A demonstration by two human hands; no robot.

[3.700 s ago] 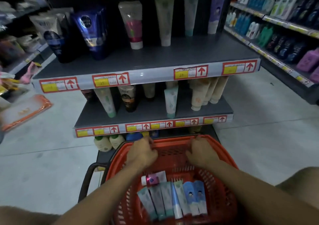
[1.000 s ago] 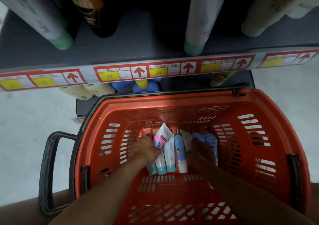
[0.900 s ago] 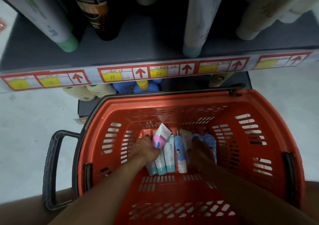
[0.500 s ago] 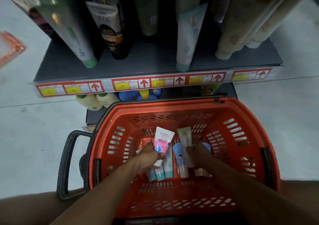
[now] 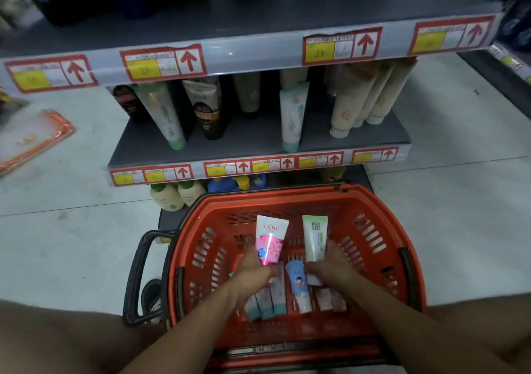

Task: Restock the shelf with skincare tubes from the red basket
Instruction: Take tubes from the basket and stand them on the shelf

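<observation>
While more tubes (image 5: 270, 302) lie in the red basket (image 5: 385, 218), a person's left hand (image 5: 254, 273) grips a pink tube (image 5: 270, 241) and the right hand (image 5: 333, 267) a green one (image 5: 315, 237), likely bound next for the middle shelf (image 5: 253, 141) above.

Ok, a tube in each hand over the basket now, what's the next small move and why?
Probably lift both hands clear of the red basket toward the middle shelf. The left hand holds the pink tube and the right hand the green tube, both raised above the tubes lying below, and that shelf shows bare gaps between standing tubes.
</observation>
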